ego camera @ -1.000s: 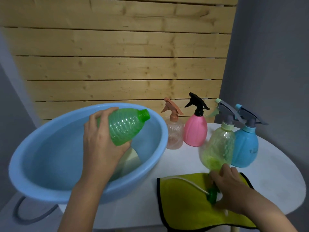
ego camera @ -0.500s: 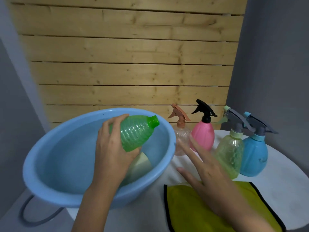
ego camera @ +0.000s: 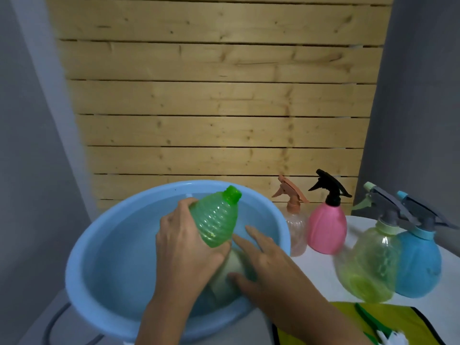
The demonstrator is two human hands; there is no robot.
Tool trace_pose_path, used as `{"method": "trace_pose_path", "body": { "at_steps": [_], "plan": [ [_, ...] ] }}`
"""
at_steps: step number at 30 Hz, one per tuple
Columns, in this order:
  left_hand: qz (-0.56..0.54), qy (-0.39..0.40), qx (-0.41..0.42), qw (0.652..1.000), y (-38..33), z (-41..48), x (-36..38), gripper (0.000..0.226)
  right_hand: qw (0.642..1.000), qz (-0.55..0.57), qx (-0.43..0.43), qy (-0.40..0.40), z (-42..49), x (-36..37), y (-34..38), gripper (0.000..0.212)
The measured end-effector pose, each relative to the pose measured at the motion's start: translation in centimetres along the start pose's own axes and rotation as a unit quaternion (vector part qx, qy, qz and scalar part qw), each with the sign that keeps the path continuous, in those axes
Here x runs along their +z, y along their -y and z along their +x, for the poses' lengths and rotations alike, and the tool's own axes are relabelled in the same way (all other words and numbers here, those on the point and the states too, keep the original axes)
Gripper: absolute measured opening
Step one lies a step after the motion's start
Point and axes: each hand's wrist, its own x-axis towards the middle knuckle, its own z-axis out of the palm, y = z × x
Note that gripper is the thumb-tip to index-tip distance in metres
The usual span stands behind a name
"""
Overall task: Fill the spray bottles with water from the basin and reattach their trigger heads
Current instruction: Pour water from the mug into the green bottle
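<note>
My left hand (ego camera: 184,247) grips a green ribbed spray bottle (ego camera: 215,220) with no trigger head. It is tilted, neck up and to the right, above the light blue basin (ego camera: 79,267), which holds water. My right hand (ego camera: 266,262) reaches into the basin just under the bottle, fingers spread and fairly straight. It lies against a pale object (ego camera: 232,263) standing in the water; what that object is I cannot tell. The bottle's green trigger head (ego camera: 368,317) lies on the yellow cloth (ego camera: 323,327) at the lower right.
Several capped spray bottles stand on the white table (ego camera: 361,225) right of the basin: a clear peach one (ego camera: 296,230), a pink one (ego camera: 326,230), a yellow-green one (ego camera: 368,265) and a blue one (ego camera: 418,262). A wooden slat wall stands behind.
My right hand left the trigger head on the cloth and moved left into the basin. My left hand tilted the green bottle's neck further upward.
</note>
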Motion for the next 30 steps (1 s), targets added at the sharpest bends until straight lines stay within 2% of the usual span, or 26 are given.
{"method": "trace_pose_path", "body": {
  "at_steps": [6, 14, 20, 26, 30],
  "plan": [
    [0.027, 0.039, -0.027, 0.999, 1.4, 1.5, -1.3, 0.075, 0.997, -0.029, -0.023, 0.063, 3.0, 1.0, 1.9, 0.088],
    [-0.003, 0.09, -0.02, 0.996, 6.2, 3.4, -3.6, 0.095, 0.981, -0.069, -0.056, 0.171, 5.4, 0.9, 2.1, 0.089],
    [-0.024, 0.072, -0.003, 0.997, 8.8, 2.9, -4.1, 0.091, 0.958, -0.13, -0.022, 0.255, 7.1, 1.7, 1.9, 0.095],
    [-0.019, 0.061, 0.014, 0.998, 8.6, 2.8, -4.0, 0.087, 0.948, -0.147, -0.006, 0.282, 8.5, 1.8, 1.6, 0.113],
    [-0.005, 0.058, 0.029, 0.998, 8.2, 2.6, -4.2, 0.083, 0.917, -0.203, -0.017, 0.343, 9.6, 1.1, 1.4, 0.118]
  ]
}}
